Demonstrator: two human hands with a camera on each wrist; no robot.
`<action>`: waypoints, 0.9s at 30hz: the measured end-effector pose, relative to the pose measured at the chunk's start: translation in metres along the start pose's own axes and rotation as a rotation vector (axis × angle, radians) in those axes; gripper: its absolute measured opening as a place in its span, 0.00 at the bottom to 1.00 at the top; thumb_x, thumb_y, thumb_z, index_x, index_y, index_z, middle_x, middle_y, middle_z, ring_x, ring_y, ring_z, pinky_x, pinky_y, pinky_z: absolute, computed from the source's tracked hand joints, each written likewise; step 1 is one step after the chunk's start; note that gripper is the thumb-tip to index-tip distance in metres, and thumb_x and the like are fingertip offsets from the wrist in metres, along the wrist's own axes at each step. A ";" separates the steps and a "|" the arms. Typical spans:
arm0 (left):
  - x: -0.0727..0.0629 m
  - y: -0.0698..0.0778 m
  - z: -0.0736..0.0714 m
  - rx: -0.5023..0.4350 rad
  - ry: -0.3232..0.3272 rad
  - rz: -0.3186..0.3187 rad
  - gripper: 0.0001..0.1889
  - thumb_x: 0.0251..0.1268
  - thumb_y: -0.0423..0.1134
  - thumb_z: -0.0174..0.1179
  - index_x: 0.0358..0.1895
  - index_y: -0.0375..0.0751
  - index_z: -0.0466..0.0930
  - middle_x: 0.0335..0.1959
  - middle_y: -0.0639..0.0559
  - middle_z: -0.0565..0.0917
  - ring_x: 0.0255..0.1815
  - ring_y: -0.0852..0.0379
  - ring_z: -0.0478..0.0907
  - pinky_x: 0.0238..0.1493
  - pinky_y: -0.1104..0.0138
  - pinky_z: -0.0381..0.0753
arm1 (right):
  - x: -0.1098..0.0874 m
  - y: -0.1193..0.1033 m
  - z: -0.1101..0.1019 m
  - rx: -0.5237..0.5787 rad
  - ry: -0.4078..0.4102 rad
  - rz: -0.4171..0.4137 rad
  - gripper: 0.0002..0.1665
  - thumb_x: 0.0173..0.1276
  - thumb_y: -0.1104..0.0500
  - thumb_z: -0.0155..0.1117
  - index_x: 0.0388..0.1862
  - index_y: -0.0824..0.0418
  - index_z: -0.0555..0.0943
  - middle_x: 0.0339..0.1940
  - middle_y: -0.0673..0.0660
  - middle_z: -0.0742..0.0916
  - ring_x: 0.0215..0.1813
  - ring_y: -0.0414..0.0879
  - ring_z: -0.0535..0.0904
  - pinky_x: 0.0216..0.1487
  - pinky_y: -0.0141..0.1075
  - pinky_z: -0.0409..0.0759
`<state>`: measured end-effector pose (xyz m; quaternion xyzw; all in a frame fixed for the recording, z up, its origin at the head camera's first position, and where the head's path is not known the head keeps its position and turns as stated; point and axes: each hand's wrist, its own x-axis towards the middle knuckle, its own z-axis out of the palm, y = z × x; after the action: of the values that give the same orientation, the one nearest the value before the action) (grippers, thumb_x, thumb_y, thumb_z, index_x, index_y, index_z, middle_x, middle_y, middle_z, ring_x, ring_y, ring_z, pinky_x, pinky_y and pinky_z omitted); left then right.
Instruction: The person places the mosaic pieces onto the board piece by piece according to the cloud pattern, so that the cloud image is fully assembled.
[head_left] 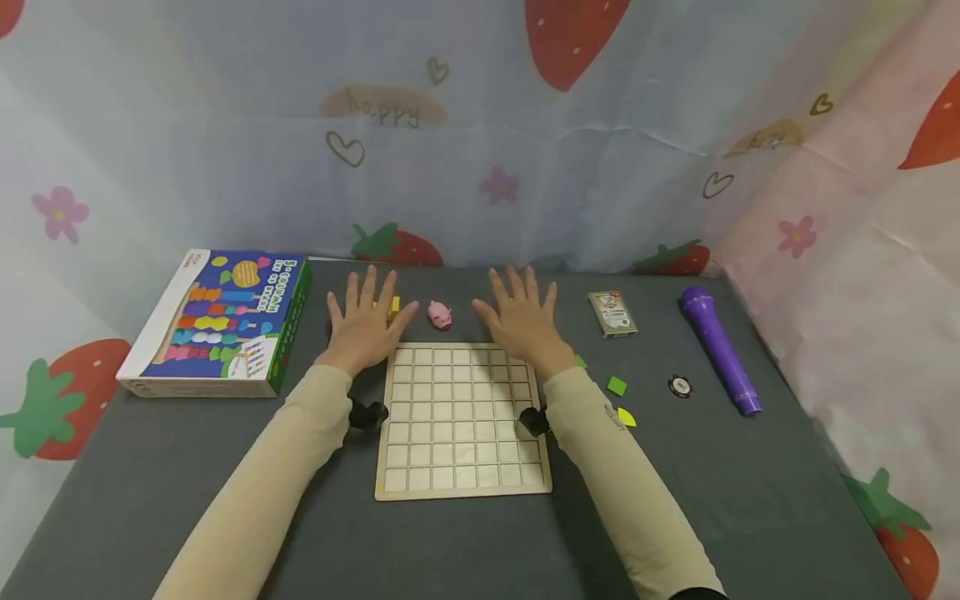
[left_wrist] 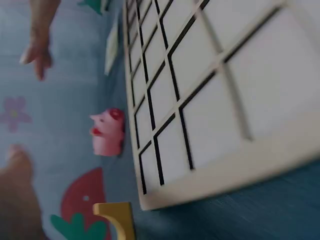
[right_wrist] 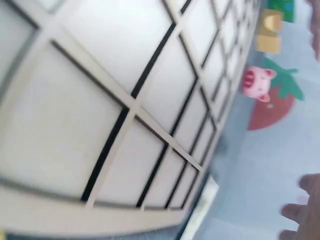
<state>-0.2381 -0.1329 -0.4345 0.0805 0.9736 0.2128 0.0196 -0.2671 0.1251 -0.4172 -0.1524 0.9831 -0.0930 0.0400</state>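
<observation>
Both hands lie flat on the grey bench (head_left: pixel 465 542), palms down and fingers spread straight, so each grip is released and holds nothing. The left hand (head_left: pixel 365 327) rests just beyond the far left corner of the wooden grid board (head_left: pixel 462 421), and its fingers partly cover a yellow block (head_left: pixel 393 307). The right hand (head_left: pixel 522 321) rests over the far right corner of the board, its heel on the outermost cells. The board is a shallow tray of square compartments, and every compartment in view holds no piece. A pink pig figure (head_left: pixel 439 314) stands between the two hands, just beyond the board's far edge and touching neither hand. Right of the right hand, a small green square (head_left: pixel 617 385) and a yellow wedge (head_left: pixel 626 417) lie loose on the bench near the forearm. Further right are a card pack (head_left: pixel 612 314), a round token (head_left: pixel 679 386) and a purple cylinder (head_left: pixel 721 348). Well left of the left hand lies a closed toy box (head_left: pixel 217 323); its contents are not visible
</observation>
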 end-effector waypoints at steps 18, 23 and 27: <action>-0.118 -0.018 0.050 -0.036 -0.110 0.283 0.41 0.64 0.61 0.56 0.75 0.47 0.55 0.77 0.40 0.48 0.76 0.34 0.42 0.68 0.33 0.39 | -0.089 0.076 -0.006 0.126 -0.213 -0.063 0.19 0.67 0.63 0.63 0.56 0.65 0.77 0.45 0.60 0.81 0.43 0.50 0.76 0.46 0.44 0.78; -0.125 -0.017 0.063 -0.029 -0.042 0.283 0.40 0.65 0.63 0.54 0.75 0.50 0.55 0.78 0.41 0.48 0.77 0.36 0.41 0.68 0.34 0.36 | -0.091 0.080 0.008 0.118 -0.166 -0.075 0.16 0.66 0.64 0.64 0.53 0.64 0.79 0.46 0.59 0.79 0.44 0.50 0.75 0.47 0.44 0.78; -0.128 -0.017 0.065 -0.007 -0.008 0.276 0.38 0.65 0.64 0.53 0.75 0.55 0.56 0.78 0.43 0.49 0.77 0.38 0.42 0.69 0.35 0.37 | -0.093 0.079 0.013 0.131 -0.122 -0.065 0.14 0.66 0.64 0.64 0.51 0.63 0.80 0.46 0.58 0.80 0.46 0.50 0.76 0.48 0.43 0.78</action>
<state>-0.1100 -0.1423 -0.5006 0.2143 0.9524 0.2166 -0.0056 -0.2004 0.2254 -0.4409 -0.1865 0.9652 -0.1490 0.1069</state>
